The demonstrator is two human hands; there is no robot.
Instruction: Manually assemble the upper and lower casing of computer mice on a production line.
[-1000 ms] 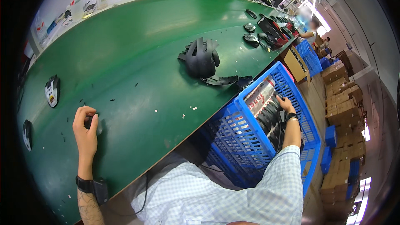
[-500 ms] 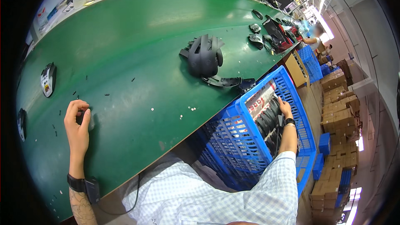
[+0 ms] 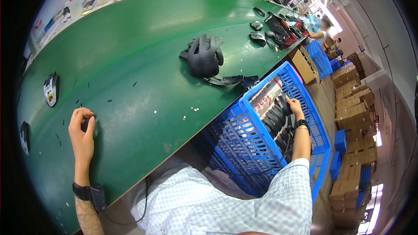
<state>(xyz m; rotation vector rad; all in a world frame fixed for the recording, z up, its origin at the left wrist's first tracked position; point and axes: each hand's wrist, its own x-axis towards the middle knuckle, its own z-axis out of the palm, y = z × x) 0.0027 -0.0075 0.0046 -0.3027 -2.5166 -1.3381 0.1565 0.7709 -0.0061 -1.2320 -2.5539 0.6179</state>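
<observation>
My left hand (image 3: 82, 135) rests on the green table with its fingers curled round a small dark piece (image 3: 85, 124), mostly hidden in the palm. My right hand (image 3: 296, 108) reaches into a blue plastic basket (image 3: 246, 124) beside the table edge. Its thumb and fingers close on the end of a black curved shell (image 3: 283, 103) in a row of similar shells (image 3: 274, 119). White printed wrapping (image 3: 266, 98) lies in the basket by the shells. On the table, left of the basket, sits a heap of black curved shells (image 3: 203, 58).
Mouse-like parts lie at the left, one with a pale inside (image 3: 51, 89) and a dark one (image 3: 25, 138). Tiny black bits (image 3: 109, 100) and white dots (image 3: 184, 117) are scattered about. Farther off are more mouse parts (image 3: 257, 38), an open carton (image 3: 305, 65) and a person (image 3: 321, 35).
The whole view has shifted slightly. My right hand stays in the basket, and the shell end at its fingertips now stands out a little more. My left hand keeps its curled pose.
</observation>
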